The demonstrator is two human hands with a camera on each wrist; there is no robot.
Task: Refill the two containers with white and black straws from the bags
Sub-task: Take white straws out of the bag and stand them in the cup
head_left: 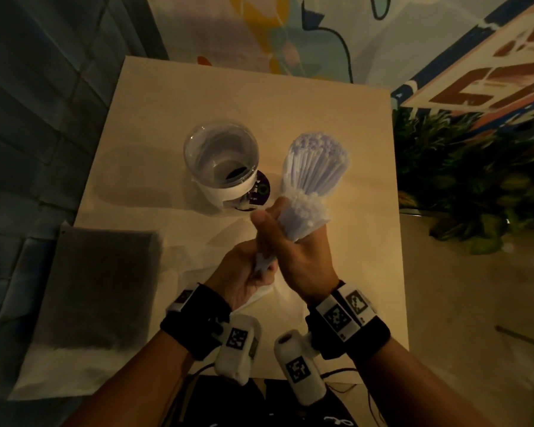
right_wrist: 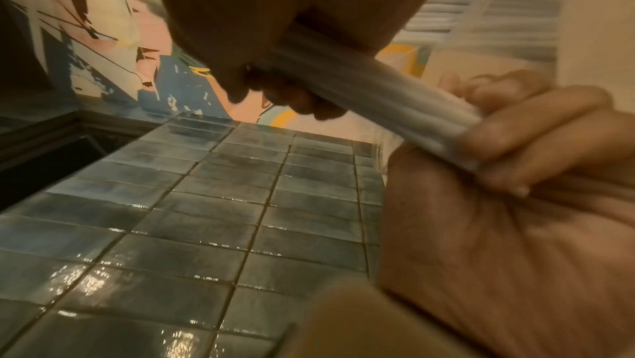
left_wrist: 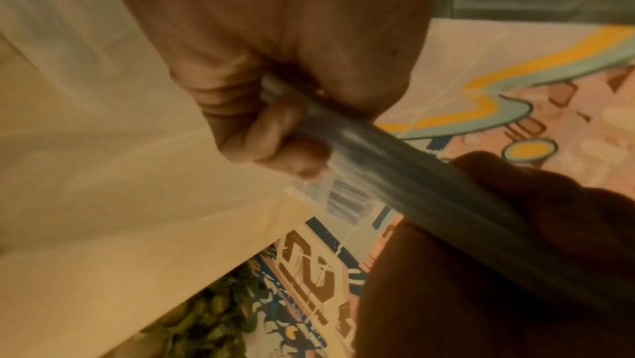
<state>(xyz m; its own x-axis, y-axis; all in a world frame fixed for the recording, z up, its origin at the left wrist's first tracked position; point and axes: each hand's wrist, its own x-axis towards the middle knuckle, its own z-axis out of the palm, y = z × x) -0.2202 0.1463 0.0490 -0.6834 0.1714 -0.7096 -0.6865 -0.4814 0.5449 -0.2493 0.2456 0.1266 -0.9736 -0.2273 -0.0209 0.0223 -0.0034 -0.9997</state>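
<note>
Both hands hold one bundle of white straws (head_left: 302, 212) above the table's near half. My right hand (head_left: 279, 232) grips it near its fanned top end; in the right wrist view the fingers wrap the bundle (right_wrist: 371, 92). My left hand (head_left: 255, 268) grips the lower end, its fingers curled round the straws (left_wrist: 388, 157). Beyond the hands stand two clear containers: the left one (head_left: 221, 158) shows no straws, the right one (head_left: 316, 161) is packed with white straws. A bag of black straws (head_left: 99, 288) lies flat at the table's near left.
The beige table (head_left: 259, 97) reaches a painted wall at the back. Green plants (head_left: 475, 186) crowd its right edge, and a blue tiled wall (head_left: 43, 118) runs along the left. A thin clear bag (head_left: 259, 298) lies under my hands.
</note>
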